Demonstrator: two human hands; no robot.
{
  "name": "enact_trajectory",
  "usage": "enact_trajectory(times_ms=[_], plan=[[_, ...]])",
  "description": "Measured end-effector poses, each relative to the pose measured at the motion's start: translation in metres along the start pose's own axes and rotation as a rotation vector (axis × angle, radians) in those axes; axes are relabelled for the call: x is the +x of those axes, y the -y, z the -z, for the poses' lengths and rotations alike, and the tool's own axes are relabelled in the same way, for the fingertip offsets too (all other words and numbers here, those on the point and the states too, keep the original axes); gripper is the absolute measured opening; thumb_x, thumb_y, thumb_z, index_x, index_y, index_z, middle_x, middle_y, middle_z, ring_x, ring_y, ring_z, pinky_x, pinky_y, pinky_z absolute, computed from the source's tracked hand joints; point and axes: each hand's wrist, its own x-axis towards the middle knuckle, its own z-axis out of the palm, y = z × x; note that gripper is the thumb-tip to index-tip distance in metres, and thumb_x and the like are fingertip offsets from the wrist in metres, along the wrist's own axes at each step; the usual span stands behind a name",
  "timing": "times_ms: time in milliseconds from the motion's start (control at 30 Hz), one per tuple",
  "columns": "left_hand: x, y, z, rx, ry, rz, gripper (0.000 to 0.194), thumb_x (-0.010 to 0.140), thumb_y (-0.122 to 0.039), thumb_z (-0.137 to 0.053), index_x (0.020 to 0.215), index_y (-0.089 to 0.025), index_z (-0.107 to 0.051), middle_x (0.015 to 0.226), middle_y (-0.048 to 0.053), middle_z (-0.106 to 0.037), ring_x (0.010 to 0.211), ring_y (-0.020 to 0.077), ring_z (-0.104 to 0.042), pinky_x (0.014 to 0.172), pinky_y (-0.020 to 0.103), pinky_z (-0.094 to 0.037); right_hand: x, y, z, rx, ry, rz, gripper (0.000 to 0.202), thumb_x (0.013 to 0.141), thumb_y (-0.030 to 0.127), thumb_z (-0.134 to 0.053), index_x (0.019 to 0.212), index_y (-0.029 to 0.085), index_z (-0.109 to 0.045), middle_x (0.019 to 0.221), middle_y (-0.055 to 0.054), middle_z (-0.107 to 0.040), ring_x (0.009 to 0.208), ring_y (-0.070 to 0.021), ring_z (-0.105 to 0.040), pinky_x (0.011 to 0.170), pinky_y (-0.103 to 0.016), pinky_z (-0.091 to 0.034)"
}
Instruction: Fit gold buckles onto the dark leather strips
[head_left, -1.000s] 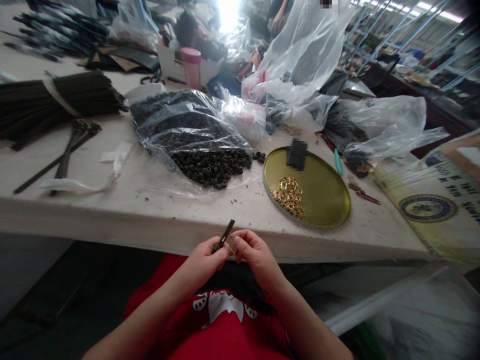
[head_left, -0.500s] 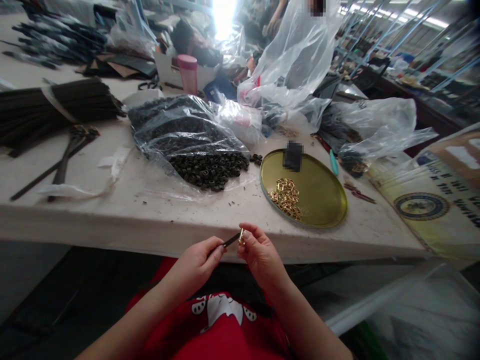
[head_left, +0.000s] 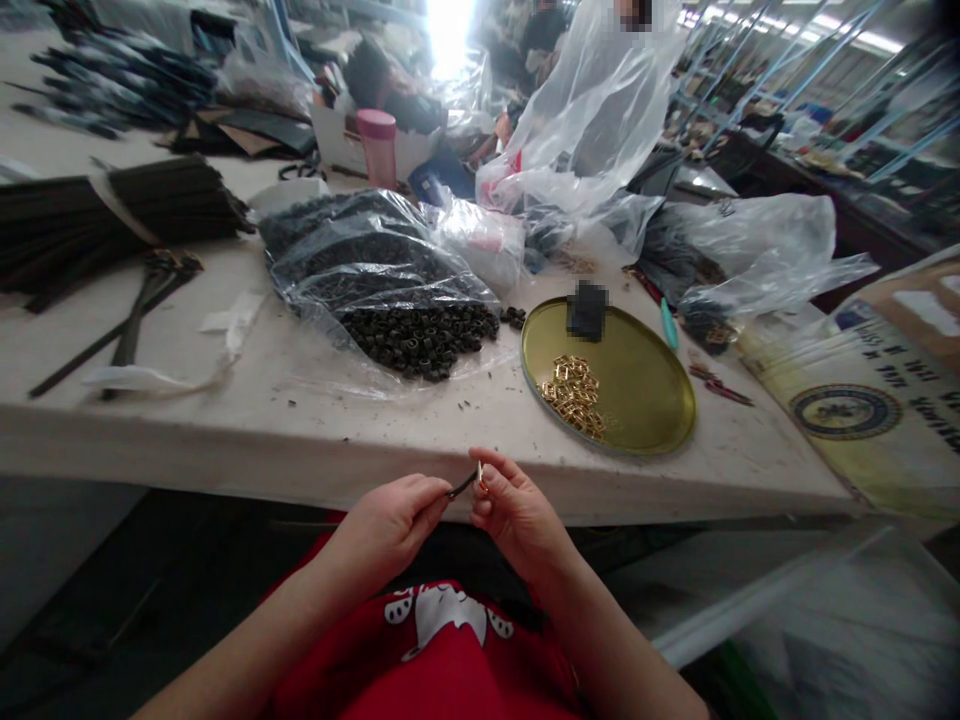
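Note:
My left hand (head_left: 409, 510) pinches a thin dark strap (head_left: 463, 487) close to its end, in front of the table's front edge. Between the thumb and fingers of my right hand (head_left: 517, 515) is a small gold buckle (head_left: 481, 478). The strap's tip meets the buckle; whether it passes through is too small to tell. More gold buckles (head_left: 574, 395) lie heaped on the left part of a round golden tray (head_left: 645, 400), just beyond my right hand.
A clear plastic bag (head_left: 360, 250) spills small black loops (head_left: 427, 340) onto the table (head_left: 247, 430). Bundled dark straps (head_left: 180, 205) lie at the left. A pink container (head_left: 377, 150) stands behind. Pliers (head_left: 724, 388) rest right of the tray, beside a printed sack (head_left: 862, 400).
The strap now looks bent between my hands, where it was straight. The buckle has turned slightly, and my left fingers have closed up around the strap.

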Motion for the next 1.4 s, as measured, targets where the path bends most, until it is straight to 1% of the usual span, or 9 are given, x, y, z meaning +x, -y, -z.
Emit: enact_trajectory(times_ms=[200,367,500,700,800,933,1033,1233,1400], plan=[[0.001,0.005,-0.003,0.147,-0.072,-0.022,0.028,0.091,-0.026,-0.030,0.092,-0.019,-0.057,0.074,0.002,-0.053,0.066,0.0145,-0.051,0.059,0.023,-0.036,0.001,0.002,-0.001,0.129,0.030,-0.084,0.032,0.070,0.020,-0.069,0.100,0.018,-0.060,0.062,0.005,-0.055,0.046,-0.0008,-0.046,0.045,-0.011,-0.040],[-0.002,0.011,-0.002,0.264,-0.062,-0.052,0.029,0.090,-0.026,-0.030,0.094,-0.019,-0.058,0.072,0.002,-0.052,0.060,0.0136,-0.049,0.054,0.023,-0.032,0.000,0.006,0.002,0.234,0.064,-0.194,0.035,0.065,0.018,-0.072,0.098,0.019,-0.060,0.061,0.006,-0.053,0.045,0.0005,-0.042,0.044,-0.009,-0.038],[-0.003,0.010,0.002,0.180,-0.049,-0.019,0.027,0.090,-0.027,-0.032,0.091,-0.019,-0.058,0.073,0.002,-0.053,0.064,0.0148,-0.051,0.057,0.023,-0.034,0.000,0.002,-0.001,0.157,0.029,-0.163,0.033,0.064,0.021,-0.073,0.094,0.021,-0.061,0.059,0.006,-0.052,0.045,-0.0005,-0.042,0.044,-0.010,-0.037],[0.006,-0.007,-0.001,-0.156,-0.027,0.025,0.026,0.089,-0.026,-0.034,0.079,-0.018,-0.056,0.082,0.002,-0.060,0.077,0.0161,-0.054,0.069,0.024,-0.038,-0.003,-0.011,-0.008,-0.188,-0.046,0.114,0.026,0.070,0.029,-0.068,0.093,0.018,-0.062,0.060,0.005,-0.052,0.046,-0.0036,-0.045,0.046,-0.016,-0.041],[0.009,-0.012,-0.004,-0.270,-0.024,0.116,0.022,0.088,-0.027,-0.036,0.082,-0.018,-0.055,0.079,0.002,-0.061,0.073,0.0160,-0.055,0.066,0.025,-0.039,-0.004,-0.014,-0.005,-0.280,-0.049,0.132,0.023,0.071,0.030,-0.067,0.089,0.017,-0.061,0.066,0.004,-0.055,0.048,-0.0040,-0.047,0.047,-0.017,-0.041],[0.008,-0.012,-0.004,-0.323,-0.007,0.199,0.017,0.086,-0.028,-0.040,0.080,-0.017,-0.051,0.068,-0.001,-0.057,0.064,0.0147,-0.052,0.059,0.024,-0.037,-0.004,-0.009,-0.003,-0.218,-0.089,0.194,0.019,0.072,0.030,-0.066,0.085,0.018,-0.059,0.066,0.004,-0.054,0.050,-0.0043,-0.047,0.047,-0.016,-0.041],[0.007,-0.012,-0.003,-0.394,-0.009,0.203,0.018,0.086,-0.028,-0.039,0.075,-0.017,-0.049,0.063,-0.002,-0.054,0.060,0.0136,-0.050,0.057,0.024,-0.037,-0.003,-0.009,-0.005,-0.231,-0.079,0.197,0.019,0.071,0.030,-0.066,0.081,0.018,-0.056,0.067,0.004,-0.054,0.050,-0.0048,-0.047,0.048,-0.017,-0.041],[0.008,-0.010,-0.007,-0.605,0.014,0.173,0.018,0.086,-0.031,-0.041,0.080,-0.016,-0.049,0.071,0.000,-0.057,0.064,0.0124,-0.051,0.060,0.023,-0.040,-0.005,-0.018,-0.010,-0.369,-0.061,0.230,0.019,0.075,0.033,-0.062,0.076,0.017,-0.051,0.063,0.004,-0.053,0.050,-0.0063,-0.048,0.050,-0.019,-0.040],[0.008,-0.009,-0.006,-0.668,0.064,0.264,0.021,0.084,-0.035,-0.043,0.082,-0.016,-0.049,0.069,-0.001,-0.055,0.052,0.0092,-0.045,0.045,0.019,-0.034,-0.007,-0.018,-0.009,-0.418,-0.062,0.238,0.021,0.074,0.035,-0.061,0.077,0.018,-0.051,0.064,0.004,-0.053,0.053,-0.0072,-0.049,0.051,-0.020,-0.040]])
